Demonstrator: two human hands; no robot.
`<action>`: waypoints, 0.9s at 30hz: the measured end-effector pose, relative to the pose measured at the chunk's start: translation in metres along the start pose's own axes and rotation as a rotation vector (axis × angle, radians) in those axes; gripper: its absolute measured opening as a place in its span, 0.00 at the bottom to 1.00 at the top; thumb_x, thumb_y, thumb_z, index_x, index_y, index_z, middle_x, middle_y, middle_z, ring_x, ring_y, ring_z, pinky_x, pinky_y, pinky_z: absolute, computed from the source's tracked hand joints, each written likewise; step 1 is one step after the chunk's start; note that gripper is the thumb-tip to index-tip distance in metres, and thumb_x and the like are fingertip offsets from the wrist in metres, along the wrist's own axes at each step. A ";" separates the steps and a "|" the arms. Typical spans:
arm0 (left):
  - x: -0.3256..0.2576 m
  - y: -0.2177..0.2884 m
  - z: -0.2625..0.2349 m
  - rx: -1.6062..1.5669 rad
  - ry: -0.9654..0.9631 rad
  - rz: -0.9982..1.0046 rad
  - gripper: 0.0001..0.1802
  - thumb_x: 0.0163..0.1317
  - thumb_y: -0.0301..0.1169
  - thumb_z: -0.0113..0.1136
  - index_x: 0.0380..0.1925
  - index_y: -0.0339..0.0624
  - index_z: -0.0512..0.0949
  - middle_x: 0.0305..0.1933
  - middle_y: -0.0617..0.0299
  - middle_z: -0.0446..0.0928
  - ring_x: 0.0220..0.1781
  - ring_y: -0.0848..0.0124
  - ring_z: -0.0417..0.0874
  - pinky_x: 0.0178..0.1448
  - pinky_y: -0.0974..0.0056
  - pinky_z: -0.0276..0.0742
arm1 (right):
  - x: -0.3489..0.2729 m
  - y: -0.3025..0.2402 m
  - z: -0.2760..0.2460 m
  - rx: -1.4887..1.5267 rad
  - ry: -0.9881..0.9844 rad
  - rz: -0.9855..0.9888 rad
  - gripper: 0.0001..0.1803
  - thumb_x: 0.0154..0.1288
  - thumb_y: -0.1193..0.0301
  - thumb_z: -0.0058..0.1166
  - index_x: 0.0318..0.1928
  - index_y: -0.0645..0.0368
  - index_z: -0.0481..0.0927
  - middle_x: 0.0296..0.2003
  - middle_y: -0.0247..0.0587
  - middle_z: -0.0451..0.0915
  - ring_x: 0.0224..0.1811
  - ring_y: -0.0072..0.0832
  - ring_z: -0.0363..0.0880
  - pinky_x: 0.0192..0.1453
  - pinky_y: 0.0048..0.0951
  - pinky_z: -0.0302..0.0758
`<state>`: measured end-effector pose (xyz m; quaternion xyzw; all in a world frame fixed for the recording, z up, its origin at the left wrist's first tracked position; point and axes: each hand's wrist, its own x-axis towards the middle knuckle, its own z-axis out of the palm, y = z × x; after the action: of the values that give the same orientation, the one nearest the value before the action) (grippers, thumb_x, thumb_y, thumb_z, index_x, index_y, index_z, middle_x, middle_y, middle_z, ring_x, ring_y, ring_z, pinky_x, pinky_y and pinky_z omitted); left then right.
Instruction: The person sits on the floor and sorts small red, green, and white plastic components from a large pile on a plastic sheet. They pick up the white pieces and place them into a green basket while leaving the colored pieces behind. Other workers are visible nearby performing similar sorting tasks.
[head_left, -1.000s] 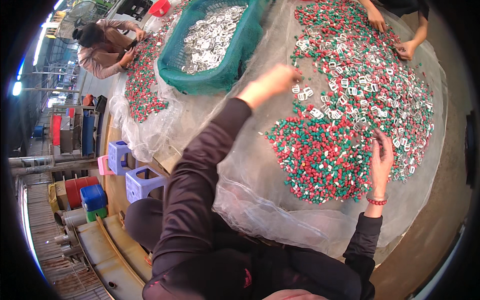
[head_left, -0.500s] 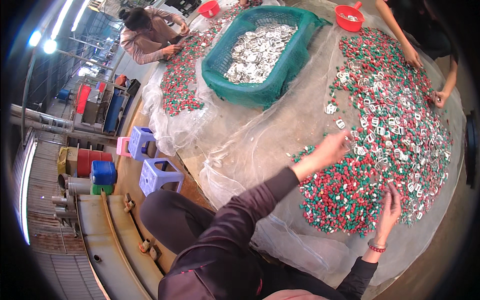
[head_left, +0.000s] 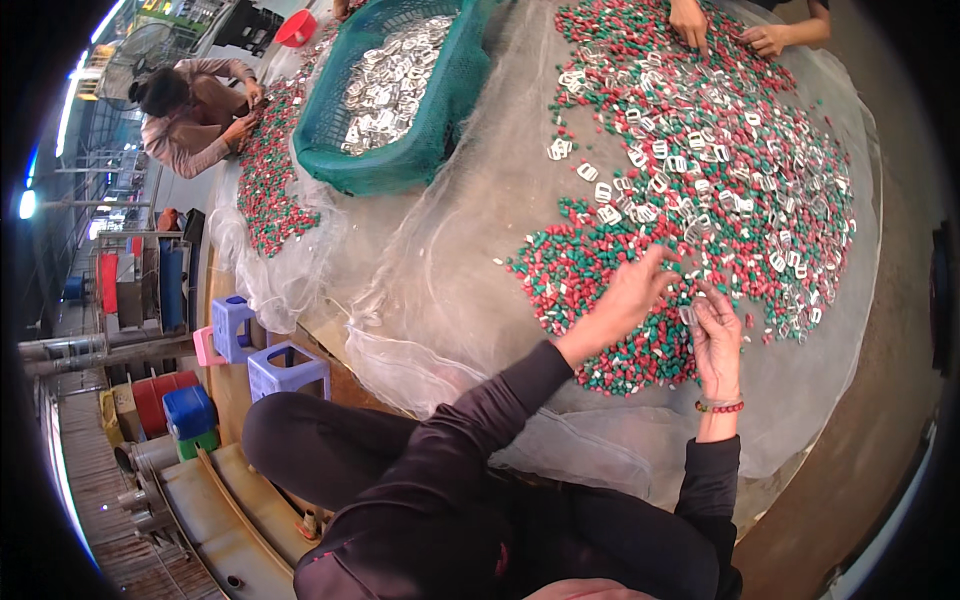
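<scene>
Red, green and white pebble-like pieces (head_left: pixel 625 365) lie in a broad heap before me, with flat silver slide buckles (head_left: pixel 720 153) strewn through it. Over the heap's near part is my left hand (head_left: pixel 630 292), fingers bent and apart, with nothing visible in them. Just to its right, my right hand (head_left: pixel 718 340) is closed, its fingertips pinching a small pale buckle (head_left: pixel 687 315). A few loose buckles (head_left: pixel 587 172) lie at the heap's left edge. A red beaded bracelet (head_left: pixel 722 406) circles my right wrist.
A teal basket (head_left: pixel 375 172) draped in green netting holds many silver buckles at the far left. Sheer white netting (head_left: pixel 400 330) spreads under the heap. A co-worker's hands (head_left: pixel 690 22) reach into its far side. Another person (head_left: pixel 190 115) crouches at a second heap. Purple stools (head_left: pixel 287 372) stand left.
My hands have come closer together over the near part of the heap, and my right hand now pinches a buckle. The view has shifted, moving the basket and co-workers within the picture.
</scene>
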<state>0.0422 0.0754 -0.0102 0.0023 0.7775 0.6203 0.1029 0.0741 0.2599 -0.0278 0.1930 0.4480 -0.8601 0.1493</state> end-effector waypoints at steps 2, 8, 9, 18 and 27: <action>0.013 -0.012 -0.019 0.372 -0.036 0.247 0.19 0.61 0.31 0.60 0.52 0.41 0.71 0.43 0.48 0.77 0.44 0.58 0.80 0.48 0.54 0.76 | 0.001 -0.005 -0.011 0.274 -0.094 0.026 0.25 0.62 0.80 0.55 0.60 0.65 0.69 0.43 0.36 0.75 0.31 0.15 0.65 0.29 0.15 0.67; 0.093 -0.058 -0.086 1.000 0.043 0.330 0.29 0.49 0.31 0.68 0.53 0.42 0.72 0.54 0.53 0.72 0.57 0.50 0.69 0.61 0.52 0.68 | 0.004 -0.038 -0.028 0.444 -0.186 -0.156 0.25 0.68 0.78 0.48 0.64 0.62 0.63 0.47 0.41 0.74 0.35 0.21 0.66 0.31 0.18 0.65; 0.097 -0.065 -0.089 0.981 -0.075 0.298 0.25 0.50 0.30 0.67 0.50 0.41 0.73 0.52 0.52 0.73 0.54 0.50 0.71 0.57 0.52 0.71 | 0.004 -0.042 -0.028 0.478 -0.175 -0.167 0.24 0.69 0.76 0.47 0.65 0.62 0.62 0.47 0.41 0.74 0.35 0.21 0.66 0.32 0.19 0.66; 0.051 -0.052 -0.045 0.527 -0.110 0.167 0.11 0.56 0.24 0.60 0.40 0.39 0.80 0.33 0.54 0.80 0.39 0.61 0.82 0.43 0.59 0.76 | 0.080 -0.036 -0.014 -0.471 -0.067 -0.091 0.24 0.66 0.63 0.55 0.60 0.56 0.71 0.28 0.24 0.66 0.29 0.13 0.63 0.31 0.19 0.63; 0.045 -0.011 -0.105 -0.611 -0.118 -0.273 0.15 0.62 0.24 0.51 0.49 0.35 0.74 0.28 0.69 0.68 0.35 0.72 0.82 0.35 0.70 0.78 | 0.104 0.024 0.015 -1.643 -0.015 -0.349 0.15 0.67 0.63 0.48 0.44 0.62 0.65 0.29 0.61 0.79 0.35 0.57 0.78 0.37 0.54 0.73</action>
<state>-0.0182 -0.0228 -0.0056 -0.0970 0.5415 0.8040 0.2257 -0.0101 0.2253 -0.0851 -0.0550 0.9542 -0.2725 0.1104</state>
